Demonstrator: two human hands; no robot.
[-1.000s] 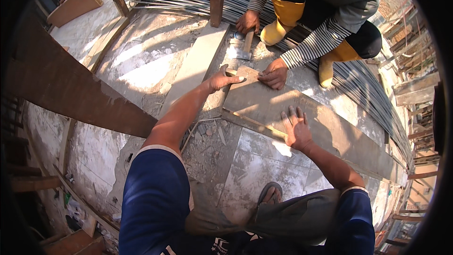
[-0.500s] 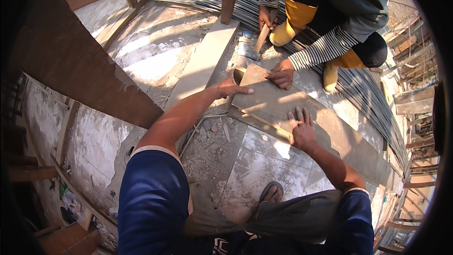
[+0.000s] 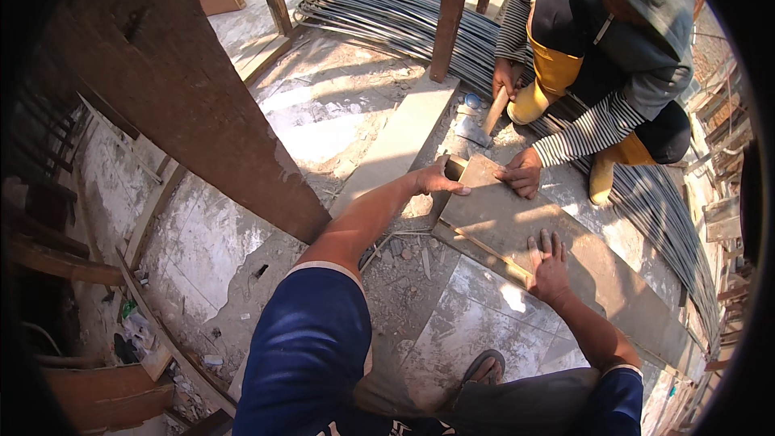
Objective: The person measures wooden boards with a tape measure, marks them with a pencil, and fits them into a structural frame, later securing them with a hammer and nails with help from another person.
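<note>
A long brown wooden board [image 3: 517,206] lies from the middle toward the lower right, with a paler strip of wood [image 3: 492,252] under its near edge. My left hand [image 3: 437,180] is closed around the board's left end, thumb on top; its other fingers are partly hidden. My right hand [image 3: 550,268] lies on the board's near side, fingers stretched out flat over its top. Across from me a crouching person rests one hand [image 3: 523,171] on the board's far corner. Their other hand [image 3: 506,77] holds a hammer [image 3: 494,113], head down near the floor.
Long metal rods [image 3: 395,20] run in a bundle behind the person in yellow boots [image 3: 601,178]. A broad dark wooden post [image 3: 202,97] slants down at my left. A flat plank [image 3: 395,145] meets an upright post [image 3: 450,24]. Rubble [image 3: 412,274] litters the floor by my sandalled foot [image 3: 484,367].
The whole view has shifted, so the board, the person and the posts sit farther right and lower. Both my hands keep their places on the board.
</note>
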